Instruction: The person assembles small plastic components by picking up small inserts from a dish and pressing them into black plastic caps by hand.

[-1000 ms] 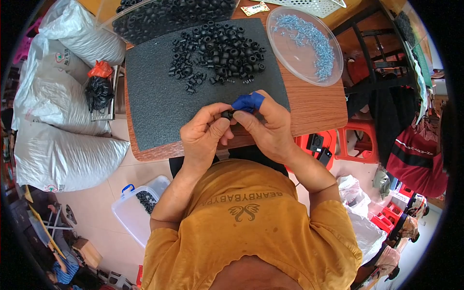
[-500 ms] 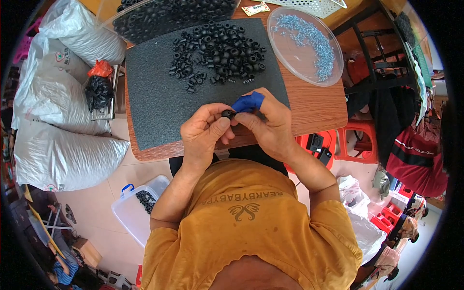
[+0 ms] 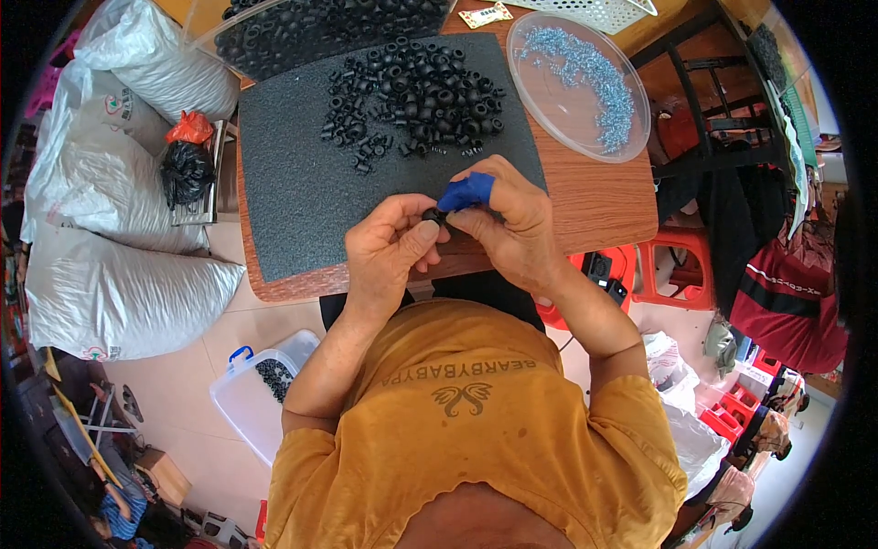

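- At picture centre, over the near edge of the table (image 3: pixel 594 210), you pinch one small black ring part (image 3: pixel 431 216) between both hands, just off the 6 o'clock edge of the dark foam mat (image 3: pixel 302 183).
- Step, as I judge it: fitting or seating something into that ring; whether a second piece is in your fingers is too small to tell.
- Next move likely calls for a firm, square press with the fingertips, ring kept steady.
- Left hand (image 3: pixel 389 252): curled, thumb and forefinger closed on the ring from 8 o'clock, wrist bent in.
- Right hand (image 3: pixel 512 224): closed on the same ring from 3 o'clock, forefinger in a blue finger cover (image 3: pixel 466 192), knuckles up.
- Both forearms rise from the lower edge, elbows out.
- Loose pile of black rings (image 3: pixel 416 96) on the mat at 12 o'clock from your hands.
- Clear round dish (image 3: pixel 631 128) of small pale-blue bits at 1 o'clock, on bare wood.
- Clear tub (image 3: pixel 274 23) of more black parts at 11 o'clock, far edge.
- White sacks (image 3: pixel 119 284) on the floor at 9 o'clock; clear plastic bin (image 3: pixel 247 407) with a few black parts at 7 o'clock.
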`<state>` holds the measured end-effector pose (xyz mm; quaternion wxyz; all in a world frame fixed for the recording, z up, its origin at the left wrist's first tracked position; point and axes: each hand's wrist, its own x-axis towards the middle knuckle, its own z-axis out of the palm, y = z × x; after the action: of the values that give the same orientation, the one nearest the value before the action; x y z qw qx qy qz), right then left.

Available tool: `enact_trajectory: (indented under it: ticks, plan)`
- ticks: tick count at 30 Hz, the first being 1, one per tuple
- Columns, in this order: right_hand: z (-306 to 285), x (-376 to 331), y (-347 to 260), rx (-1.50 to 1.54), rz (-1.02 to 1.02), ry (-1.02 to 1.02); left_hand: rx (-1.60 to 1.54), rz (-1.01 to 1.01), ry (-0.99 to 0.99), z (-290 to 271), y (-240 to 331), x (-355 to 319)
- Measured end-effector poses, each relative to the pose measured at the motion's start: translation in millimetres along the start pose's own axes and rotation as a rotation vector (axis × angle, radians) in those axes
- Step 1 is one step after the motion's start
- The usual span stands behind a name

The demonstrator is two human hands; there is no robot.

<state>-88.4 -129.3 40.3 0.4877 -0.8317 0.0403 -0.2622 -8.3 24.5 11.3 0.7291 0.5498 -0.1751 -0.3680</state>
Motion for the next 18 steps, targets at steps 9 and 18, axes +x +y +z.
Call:
enact_trajectory:
  ticks: [9,18]
  plan:
    - [-10,7,4,-0.077,-0.125,-0.147,0.022,-0.084,-0.027,0,5,0]
    - [-11,11,3,-0.050,-0.162,-0.163,-0.009,-0.118,-0.045,-4,2,3]
